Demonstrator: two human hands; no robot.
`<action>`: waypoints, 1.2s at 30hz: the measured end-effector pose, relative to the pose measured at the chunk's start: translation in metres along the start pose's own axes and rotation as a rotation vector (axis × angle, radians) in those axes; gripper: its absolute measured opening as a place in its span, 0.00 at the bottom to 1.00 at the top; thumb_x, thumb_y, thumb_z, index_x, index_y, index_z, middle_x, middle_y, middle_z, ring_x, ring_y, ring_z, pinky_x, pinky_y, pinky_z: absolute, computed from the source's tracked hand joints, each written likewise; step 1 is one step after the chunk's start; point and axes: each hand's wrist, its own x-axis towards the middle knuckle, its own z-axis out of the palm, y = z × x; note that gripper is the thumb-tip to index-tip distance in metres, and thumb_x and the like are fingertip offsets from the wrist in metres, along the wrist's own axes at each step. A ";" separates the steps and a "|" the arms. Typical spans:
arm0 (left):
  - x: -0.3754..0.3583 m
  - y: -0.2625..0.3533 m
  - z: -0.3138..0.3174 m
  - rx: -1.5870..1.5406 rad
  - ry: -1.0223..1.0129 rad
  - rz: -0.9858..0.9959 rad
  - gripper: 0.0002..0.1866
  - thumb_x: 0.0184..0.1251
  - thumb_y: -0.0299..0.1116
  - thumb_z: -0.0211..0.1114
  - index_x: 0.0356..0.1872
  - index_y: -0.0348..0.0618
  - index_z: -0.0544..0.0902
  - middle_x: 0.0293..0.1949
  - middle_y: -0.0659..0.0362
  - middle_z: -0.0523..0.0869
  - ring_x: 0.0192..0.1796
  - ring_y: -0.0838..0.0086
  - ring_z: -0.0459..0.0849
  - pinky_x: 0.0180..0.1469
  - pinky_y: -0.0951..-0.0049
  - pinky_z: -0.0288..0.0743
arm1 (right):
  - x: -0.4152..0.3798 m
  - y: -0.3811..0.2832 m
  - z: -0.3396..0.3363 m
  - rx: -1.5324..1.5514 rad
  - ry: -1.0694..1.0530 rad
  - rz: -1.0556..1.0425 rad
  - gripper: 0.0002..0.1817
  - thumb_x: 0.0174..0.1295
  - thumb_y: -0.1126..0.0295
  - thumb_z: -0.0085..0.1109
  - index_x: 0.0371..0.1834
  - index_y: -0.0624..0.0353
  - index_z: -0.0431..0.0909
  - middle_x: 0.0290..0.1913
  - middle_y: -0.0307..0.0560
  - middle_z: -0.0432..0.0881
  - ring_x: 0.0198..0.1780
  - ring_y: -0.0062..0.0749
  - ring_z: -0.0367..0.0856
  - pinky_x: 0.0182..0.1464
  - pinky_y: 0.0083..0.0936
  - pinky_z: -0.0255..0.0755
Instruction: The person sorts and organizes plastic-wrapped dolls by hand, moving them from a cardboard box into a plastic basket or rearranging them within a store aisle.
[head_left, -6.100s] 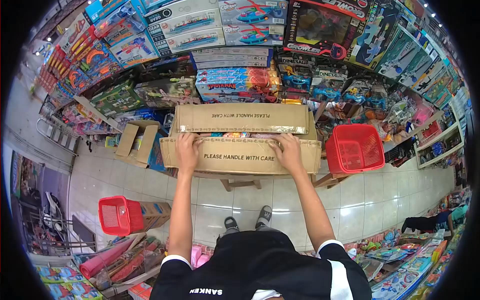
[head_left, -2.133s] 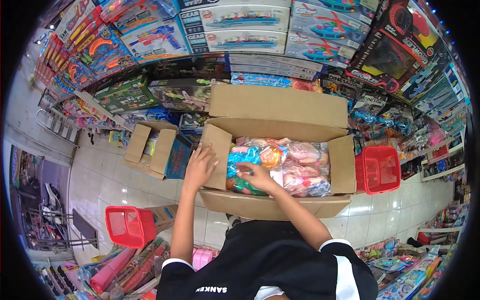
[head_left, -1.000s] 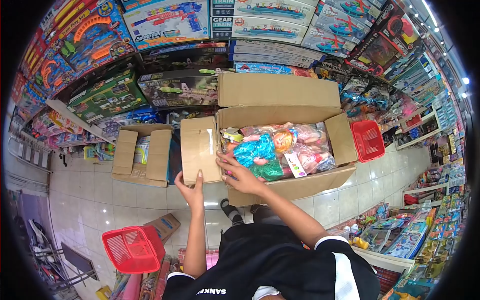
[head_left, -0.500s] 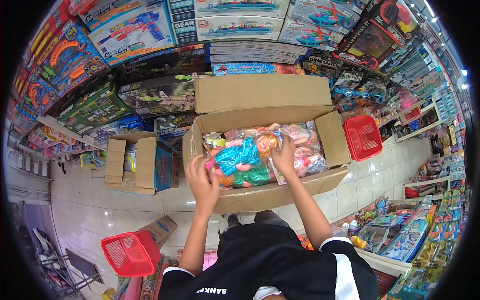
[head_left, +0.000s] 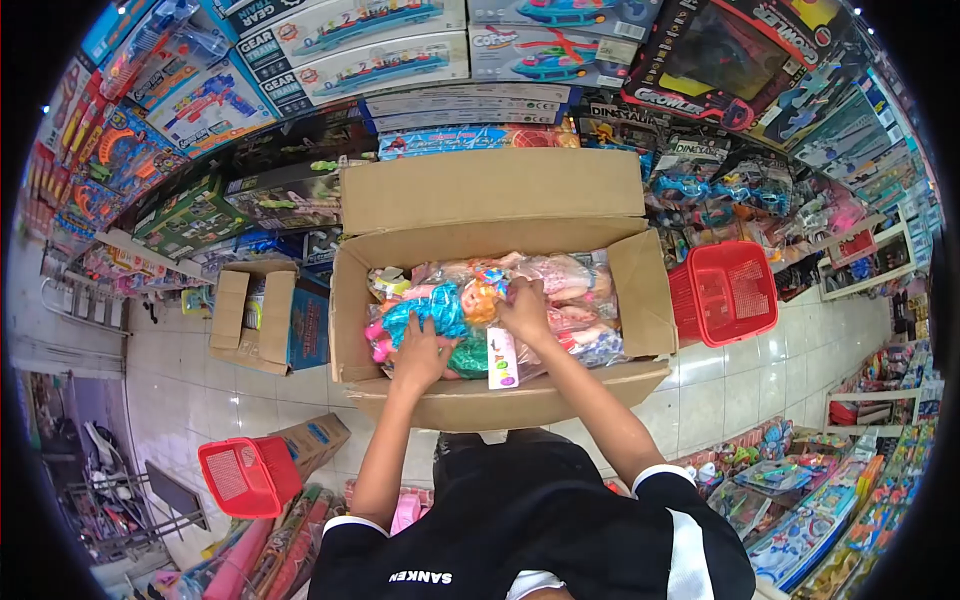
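Observation:
An open cardboard box [head_left: 500, 410] in front of me holds several dolls in clear plastic bags. On top lies a doll [head_left: 436, 306] in a shiny blue dress with orange hair, its head to the right. My left hand [head_left: 422, 355] rests with spread fingers on the lower edge of its dress. Beside the doll's head, my right hand [head_left: 525, 312] has its fingers curled on the plastic bag. A white header card [head_left: 503, 360] stands below the right hand. Green cloth [head_left: 468, 357] shows under the blue dress, and dolls in pink [head_left: 565, 275] lie to the right.
A smaller open box [head_left: 255, 320] stands at left. Red baskets are at right [head_left: 722, 293] and lower left [head_left: 248, 478]. Shelves of boxed toys [head_left: 375, 65] rise behind the large box. Packaged toys [head_left: 800, 500] fill a display at lower right.
My left hand has moved from the box's left edge onto the doll's dress. The right hand stays by the doll's head. The header card now shows its face, and the view has shifted.

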 end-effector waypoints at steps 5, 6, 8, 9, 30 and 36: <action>0.001 0.034 -0.003 -0.193 0.126 0.290 0.39 0.68 0.44 0.66 0.71 0.28 0.62 0.70 0.40 0.65 0.71 0.45 0.66 0.71 0.54 0.62 | -0.001 0.008 -0.004 0.321 -0.074 -0.111 0.18 0.59 0.72 0.64 0.46 0.65 0.67 0.44 0.61 0.76 0.51 0.58 0.77 0.54 0.44 0.70; 0.001 0.040 -0.003 -0.187 0.132 0.280 0.39 0.68 0.44 0.66 0.71 0.28 0.62 0.70 0.40 0.65 0.71 0.45 0.66 0.71 0.54 0.62 | -0.005 0.005 -0.006 0.411 -0.034 -0.163 0.17 0.59 0.73 0.63 0.47 0.64 0.68 0.44 0.59 0.77 0.51 0.56 0.77 0.54 0.44 0.71; 0.001 0.053 -0.004 -0.378 0.088 0.318 0.40 0.68 0.41 0.66 0.72 0.29 0.59 0.70 0.38 0.65 0.72 0.46 0.66 0.72 0.55 0.62 | -0.014 -0.001 -0.011 0.391 0.017 -0.261 0.17 0.60 0.74 0.62 0.48 0.64 0.68 0.45 0.59 0.78 0.51 0.56 0.78 0.55 0.44 0.71; 0.001 0.058 -0.005 -0.392 0.108 0.330 0.42 0.65 0.39 0.69 0.72 0.28 0.58 0.70 0.39 0.64 0.72 0.45 0.66 0.72 0.55 0.61 | -0.020 -0.005 -0.013 0.364 0.077 -0.347 0.17 0.60 0.74 0.61 0.49 0.64 0.69 0.45 0.59 0.79 0.52 0.55 0.78 0.56 0.44 0.71; -0.018 0.043 -0.015 -0.234 0.473 0.403 0.47 0.50 0.37 0.80 0.68 0.30 0.63 0.67 0.39 0.68 0.70 0.45 0.67 0.70 0.55 0.65 | -0.051 -0.043 -0.039 0.250 0.168 -0.480 0.14 0.56 0.71 0.67 0.44 0.66 0.83 0.52 0.59 0.82 0.60 0.54 0.76 0.63 0.41 0.68; -0.050 0.038 -0.027 -0.238 0.623 0.357 0.56 0.42 0.39 0.84 0.72 0.32 0.59 0.70 0.37 0.63 0.72 0.42 0.63 0.72 0.51 0.61 | -0.111 -0.106 -0.077 0.404 0.085 -0.616 0.15 0.59 0.70 0.68 0.45 0.69 0.84 0.57 0.60 0.81 0.60 0.49 0.79 0.61 0.34 0.72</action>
